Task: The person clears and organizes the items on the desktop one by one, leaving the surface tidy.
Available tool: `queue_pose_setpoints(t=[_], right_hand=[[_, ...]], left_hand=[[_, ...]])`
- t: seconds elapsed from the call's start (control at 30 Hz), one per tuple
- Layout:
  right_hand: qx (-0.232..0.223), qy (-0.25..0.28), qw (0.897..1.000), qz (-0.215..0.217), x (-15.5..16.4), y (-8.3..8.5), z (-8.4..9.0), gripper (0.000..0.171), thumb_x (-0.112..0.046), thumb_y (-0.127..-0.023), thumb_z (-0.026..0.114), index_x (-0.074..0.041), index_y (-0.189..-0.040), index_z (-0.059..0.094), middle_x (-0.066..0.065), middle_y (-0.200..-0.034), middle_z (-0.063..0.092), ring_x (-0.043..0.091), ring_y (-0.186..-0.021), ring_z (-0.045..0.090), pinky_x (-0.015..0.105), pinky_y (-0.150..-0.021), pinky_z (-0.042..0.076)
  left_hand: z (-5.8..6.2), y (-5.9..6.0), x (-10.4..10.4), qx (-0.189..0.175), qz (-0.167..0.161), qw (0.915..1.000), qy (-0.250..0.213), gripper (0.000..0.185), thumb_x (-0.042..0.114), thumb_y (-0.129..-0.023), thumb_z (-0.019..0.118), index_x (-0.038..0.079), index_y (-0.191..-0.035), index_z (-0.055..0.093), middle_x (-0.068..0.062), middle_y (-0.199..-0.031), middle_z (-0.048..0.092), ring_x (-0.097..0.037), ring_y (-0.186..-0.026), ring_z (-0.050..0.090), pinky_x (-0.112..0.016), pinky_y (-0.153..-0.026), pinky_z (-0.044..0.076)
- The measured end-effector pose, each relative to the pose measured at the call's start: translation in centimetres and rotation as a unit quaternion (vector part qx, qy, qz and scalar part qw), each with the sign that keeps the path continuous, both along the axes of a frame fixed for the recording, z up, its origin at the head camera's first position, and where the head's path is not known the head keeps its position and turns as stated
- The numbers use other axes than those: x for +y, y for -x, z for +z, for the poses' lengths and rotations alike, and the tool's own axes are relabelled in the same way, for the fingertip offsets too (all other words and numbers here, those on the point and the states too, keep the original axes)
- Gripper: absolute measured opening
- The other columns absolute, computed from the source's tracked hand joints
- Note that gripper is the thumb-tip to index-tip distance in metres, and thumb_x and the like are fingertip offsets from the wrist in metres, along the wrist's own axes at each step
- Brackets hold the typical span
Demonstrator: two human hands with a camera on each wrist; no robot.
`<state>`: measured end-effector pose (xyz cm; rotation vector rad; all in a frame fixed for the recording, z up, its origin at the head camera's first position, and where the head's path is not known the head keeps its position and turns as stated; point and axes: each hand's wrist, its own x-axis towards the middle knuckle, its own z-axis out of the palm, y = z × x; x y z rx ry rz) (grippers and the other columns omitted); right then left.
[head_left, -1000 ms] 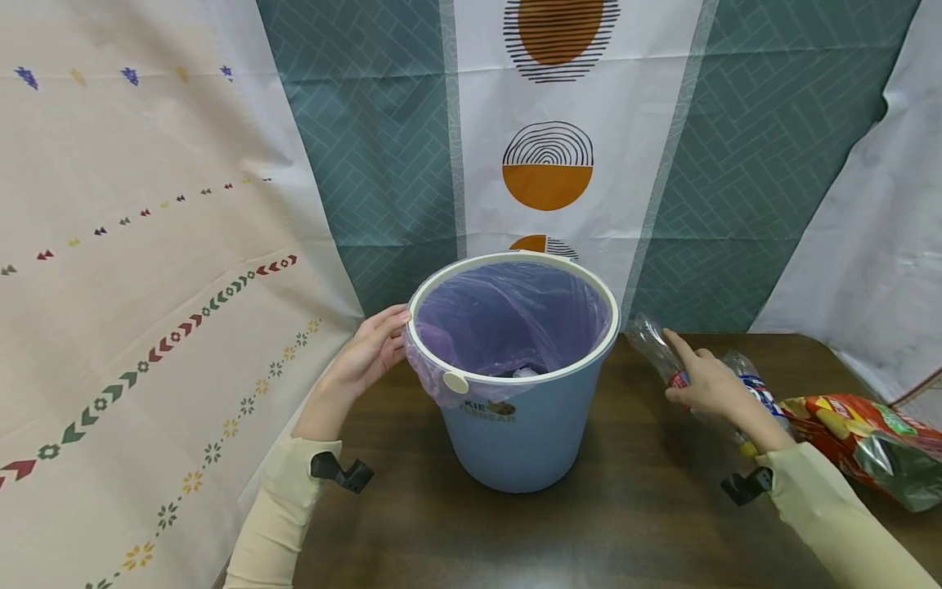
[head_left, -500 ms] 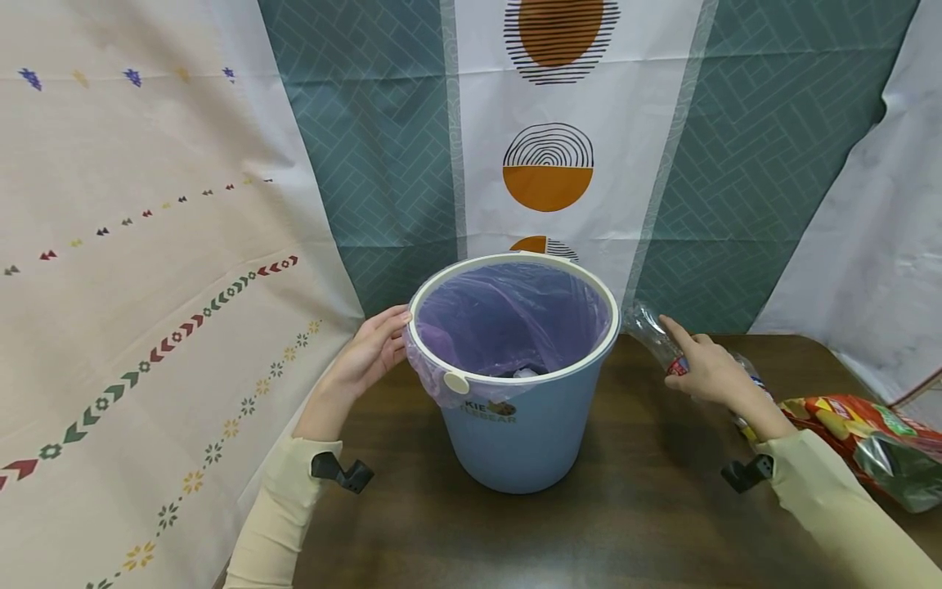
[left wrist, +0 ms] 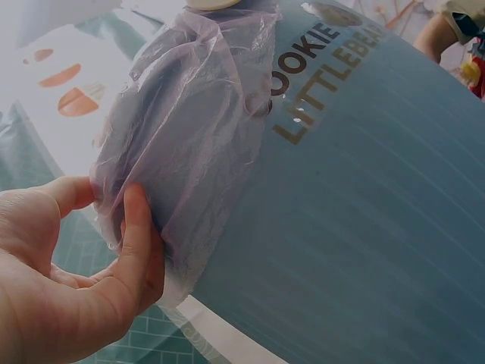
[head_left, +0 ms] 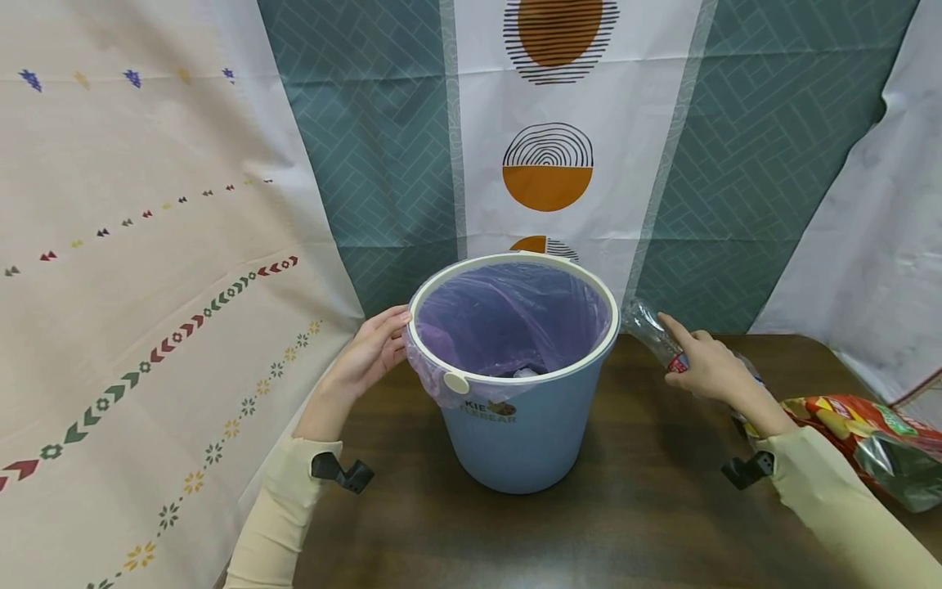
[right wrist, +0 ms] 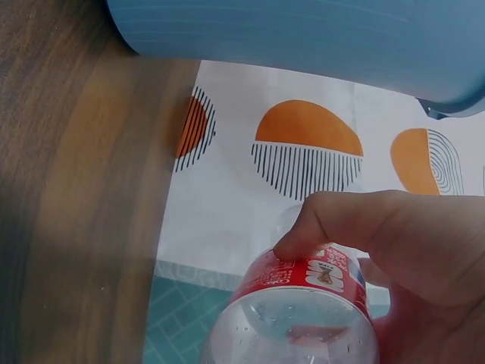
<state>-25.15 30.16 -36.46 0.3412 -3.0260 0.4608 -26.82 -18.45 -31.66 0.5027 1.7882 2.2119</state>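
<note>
A light blue bin [head_left: 515, 433] with a cream rim and a purple liner [head_left: 508, 319] stands on the dark wooden table [head_left: 625, 515]. My left hand [head_left: 371, 348] holds its left side at the rim. In the left wrist view, the thumb [left wrist: 140, 235] and a finger pinch the liner's overhang [left wrist: 197, 152]. My right hand [head_left: 706, 368] grips a clear plastic bottle [head_left: 646, 327] with a red label [right wrist: 307, 277], lifted and tilted, its far end close to the bin's right rim. Something small and pale lies at the bottom of the liner.
A red snack bag [head_left: 861, 438] lies at the table's right edge. Another clear bottle [head_left: 746, 368] shows partly behind my right wrist. Patterned cloth backdrops hang close behind the bin and on both sides. Bare tabletop lies in front of the bin.
My right hand has raised the bottle a little and moved it left toward the bin. The left hand and the bin have stayed still.
</note>
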Motion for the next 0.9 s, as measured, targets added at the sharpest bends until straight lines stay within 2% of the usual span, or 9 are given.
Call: queue_pose_setpoints(t=[0.2,0.37,0.73,0.9], right_hand=[[0.007,-0.004,1.0,0.008,0.1,0.0,0.1,0.1,-0.02,-0.08,0.074,-0.013,-0.155,0.008,0.047,-0.125,0.041,0.056,-0.096,0.056,0.054,-0.066,0.05],[-0.003,-0.006,1.0,0.001,0.1,-0.1,0.5,0.101,-0.022,-0.081,0.073,-0.016,-0.155,0.006,0.046,-0.127,0.04,0.057,-0.096,0.056,0.054,-0.062,0.05],[0.005,-0.012,1.0,0.012,0.2,-0.2,0.9,0.102,-0.022,-0.08,0.074,-0.016,-0.155,0.006,0.046,-0.128,0.04,0.054,-0.095,0.057,0.053,-0.061,0.05],[0.021,-0.02,0.999,0.014,0.1,-0.3,1.2,0.101,-0.02,-0.079,0.074,-0.016,-0.155,0.008,0.045,-0.128,0.041,0.051,-0.091,0.059,0.05,-0.059,0.05]], left_hand=[[0.1,0.0,0.0,0.0,0.001,1.0,0.002,0.036,0.017,-0.103,0.044,-0.001,-0.134,0.041,0.001,-0.105,0.062,-0.006,-0.089,0.063,-0.019,-0.079,0.055],[0.1,0.0,0.0,-0.001,0.0,1.0,0.003,0.036,0.017,-0.103,0.044,-0.001,-0.134,0.041,0.001,-0.106,0.062,-0.006,-0.089,0.063,-0.019,-0.079,0.055],[0.1,-0.1,0.0,-0.004,0.0,1.0,-0.003,0.036,0.017,-0.102,0.045,0.0,-0.133,0.041,0.002,-0.103,0.063,-0.006,-0.088,0.063,-0.019,-0.078,0.055],[0.0,-0.1,0.0,-0.004,-0.001,1.0,-0.003,0.035,0.017,-0.103,0.044,0.0,-0.133,0.041,0.001,-0.104,0.063,-0.006,-0.088,0.063,-0.019,-0.078,0.055]])
